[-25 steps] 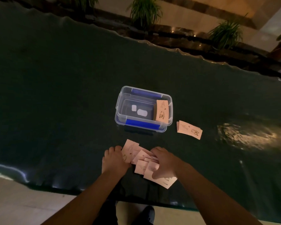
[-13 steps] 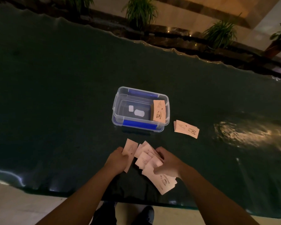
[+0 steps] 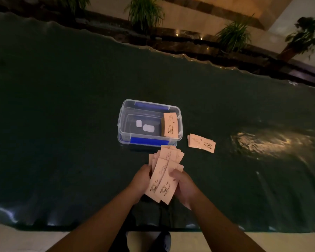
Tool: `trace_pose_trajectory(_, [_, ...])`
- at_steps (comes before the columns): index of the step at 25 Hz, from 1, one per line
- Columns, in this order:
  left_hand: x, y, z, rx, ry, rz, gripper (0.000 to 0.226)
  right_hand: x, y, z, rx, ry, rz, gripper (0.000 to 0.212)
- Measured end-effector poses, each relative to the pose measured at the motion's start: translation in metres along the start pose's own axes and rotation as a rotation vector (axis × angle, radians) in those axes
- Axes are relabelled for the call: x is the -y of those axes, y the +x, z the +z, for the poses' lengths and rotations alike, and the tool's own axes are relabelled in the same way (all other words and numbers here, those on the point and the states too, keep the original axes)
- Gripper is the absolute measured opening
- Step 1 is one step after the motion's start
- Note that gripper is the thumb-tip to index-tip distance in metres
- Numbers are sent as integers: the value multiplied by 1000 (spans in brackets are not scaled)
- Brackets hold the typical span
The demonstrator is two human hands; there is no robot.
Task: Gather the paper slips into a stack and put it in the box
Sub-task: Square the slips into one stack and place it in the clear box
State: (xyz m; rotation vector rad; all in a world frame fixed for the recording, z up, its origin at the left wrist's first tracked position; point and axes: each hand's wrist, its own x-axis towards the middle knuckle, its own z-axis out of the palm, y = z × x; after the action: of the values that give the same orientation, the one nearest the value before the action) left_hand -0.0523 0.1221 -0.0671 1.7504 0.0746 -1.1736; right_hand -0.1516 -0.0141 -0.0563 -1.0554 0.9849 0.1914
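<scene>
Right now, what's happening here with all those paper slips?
A person holds a loose, fanned bunch of slips between the left hand and right hand, above a dark table. One stack already sits in the clear box. Another pile lies beside the box.

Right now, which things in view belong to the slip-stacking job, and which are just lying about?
Job:
- loose slips, fanned between left hand and right hand
- small stack on the table, right of the box
- box, open, one stack already inside at its right end

Lying about:
- potted plants behind the table
- dark table cover
</scene>
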Motion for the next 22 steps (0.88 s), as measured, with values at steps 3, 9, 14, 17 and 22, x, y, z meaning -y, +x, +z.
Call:
trace_pose_trajectory(3, [-11, -1, 1, 77, -100, -7, 42, 4, -1, 13, -45, -35, -37, 36])
trace_pose_trajectory(9, [-20, 3, 0, 105, 43, 114, 50, 10, -3, 35, -100, -137, -120, 39])
trace_pose_trajectory(14, [-40, 9, -3, 155, 86, 182, 44, 17, -2, 36, -139, -156, -176, 35])
trace_pose_trajectory(17, [-56, 14, 0, 183, 72, 195, 37, 25, -3, 28, -174, -231, -245, 25])
trace_pose_trajectory(22, [-74, 16, 22, 208, 20, 225, 45, 52, -10, -6, -106, -581, -382, 42])
